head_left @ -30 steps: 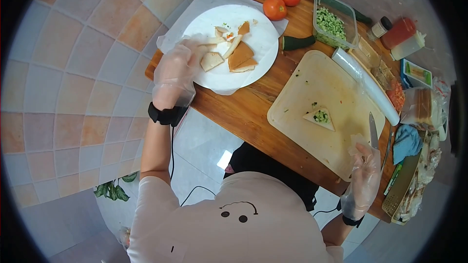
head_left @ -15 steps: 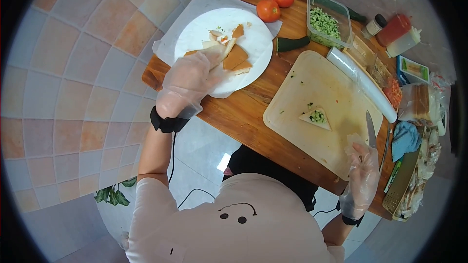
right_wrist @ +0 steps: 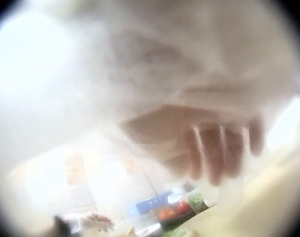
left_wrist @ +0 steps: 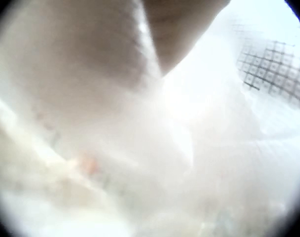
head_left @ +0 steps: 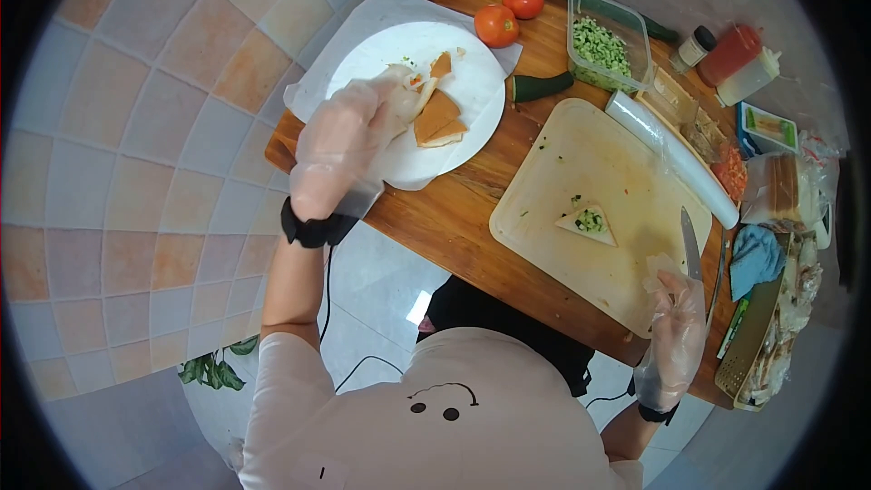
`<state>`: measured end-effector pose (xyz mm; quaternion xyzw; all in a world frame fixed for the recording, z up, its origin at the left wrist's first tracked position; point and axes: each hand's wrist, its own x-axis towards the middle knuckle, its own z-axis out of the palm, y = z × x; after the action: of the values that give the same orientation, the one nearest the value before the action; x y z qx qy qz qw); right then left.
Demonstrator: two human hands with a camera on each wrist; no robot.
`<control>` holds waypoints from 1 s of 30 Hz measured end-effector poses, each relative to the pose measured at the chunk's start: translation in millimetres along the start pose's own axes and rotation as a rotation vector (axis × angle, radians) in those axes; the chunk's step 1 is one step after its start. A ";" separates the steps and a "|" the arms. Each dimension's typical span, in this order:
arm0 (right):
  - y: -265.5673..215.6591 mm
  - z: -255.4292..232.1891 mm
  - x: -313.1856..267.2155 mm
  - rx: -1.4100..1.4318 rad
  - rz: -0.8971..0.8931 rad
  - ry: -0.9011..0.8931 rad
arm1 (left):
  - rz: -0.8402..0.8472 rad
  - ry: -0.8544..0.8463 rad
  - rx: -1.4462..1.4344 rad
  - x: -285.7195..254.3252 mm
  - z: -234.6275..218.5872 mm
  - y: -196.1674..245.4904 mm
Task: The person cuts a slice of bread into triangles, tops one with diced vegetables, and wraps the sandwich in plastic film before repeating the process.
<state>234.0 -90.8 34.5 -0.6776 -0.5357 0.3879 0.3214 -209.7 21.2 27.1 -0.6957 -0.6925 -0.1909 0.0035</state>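
My left hand (head_left: 337, 141), in a clear plastic glove, is over the left side of a white plate (head_left: 481, 141). Its fingertips overlap pale bread scraps there, and motion blur and the glove hide what lies between them. Cut bread pieces (head_left: 437, 118) with brown crust lie just right of the fingers. My right hand (head_left: 676, 331), also gloved, rests low at the board's near right edge. Its fingers (right_wrist: 214, 153) hang loosely curled with nothing seen in them. Beside it lies a knife (head_left: 691, 240), handle hidden. A bread triangle (head_left: 588, 222) topped with green dice sits on the cutting board (head_left: 562, 154).
Two tomatoes (head_left: 496, 25), a cut cucumber (head_left: 542, 86) and a tub of green dice (head_left: 603, 50) stand behind the board. A plastic wrap roll (head_left: 671, 159) lies along its right side. A blue cloth (head_left: 756, 256) and a long basket (head_left: 753, 354) are farther right.
The left hand has moved from the plate's left edge in over the bread pieces, then slightly back and up. A pale bread piece seen earlier is now hidden. The right hand stays put.
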 end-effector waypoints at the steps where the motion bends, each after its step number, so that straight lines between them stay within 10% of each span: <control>1: -3.9 1.6 -0.2 0.061 0.050 0.000 | -0.026 -0.035 -0.051 6.6 -3.6 10.2; 9: -0.2 2.5 -2.4 0.037 -0.074 0.008 | 0.029 -0.175 -0.345 45.3 47.4 -8.5; 15: 5.1 0.4 -11.5 0.153 0.040 0.084 | -0.327 -0.113 -0.651 26.8 14.4 -5.1; 22: -0.1 0.2 -6.5 -0.081 -0.193 -0.013 | -0.327 -0.018 -1.215 -20.1 -13.0 34.2; 30: -44.9 43.4 -1.5 -0.254 -0.582 -0.175 | -0.261 -0.378 -1.639 -83.8 21.5 118.2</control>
<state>174.6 -81.5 51.6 -0.4951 -0.7764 0.2667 0.2847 -87.3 -58.5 15.1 -0.4131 -0.3991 -0.5116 -0.6391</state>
